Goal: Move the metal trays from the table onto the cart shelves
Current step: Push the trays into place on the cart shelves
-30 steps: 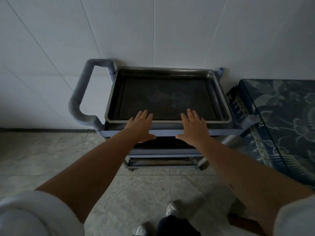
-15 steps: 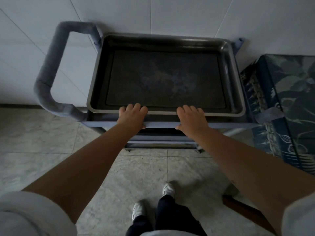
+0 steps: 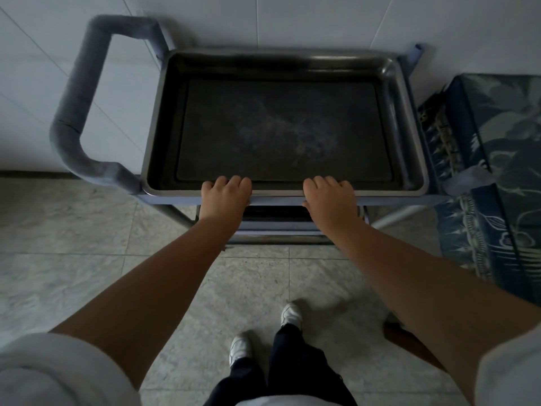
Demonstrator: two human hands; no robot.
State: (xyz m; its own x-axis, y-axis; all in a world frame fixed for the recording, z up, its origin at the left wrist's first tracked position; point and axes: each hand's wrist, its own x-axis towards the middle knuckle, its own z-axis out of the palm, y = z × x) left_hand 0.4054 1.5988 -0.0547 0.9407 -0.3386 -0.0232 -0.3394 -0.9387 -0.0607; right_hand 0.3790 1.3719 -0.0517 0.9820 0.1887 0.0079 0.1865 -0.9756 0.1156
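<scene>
A large rectangular metal tray [image 3: 281,63] with a dark inside lies on the top shelf of a blue cart [image 3: 404,213] against the white wall. My left hand [image 3: 225,194] curls over the tray's near rim, left of middle. My right hand [image 3: 330,197] curls over the same rim, right of middle. The fingers of both hook over the edge into the tray. Lower cart shelves show dimly between my forearms; what lies on them is hidden.
The cart's padded grey handle [image 3: 76,112] loops out on the left. A table under a blue patterned cloth [image 3: 497,171] stands close on the right of the cart. Pale floor tiles and my feet [image 3: 240,347] are below.
My hands went from flat with fingers spread at the tray's near edge to curled over its rim. The view has moved closer and tilted further down over the cart.
</scene>
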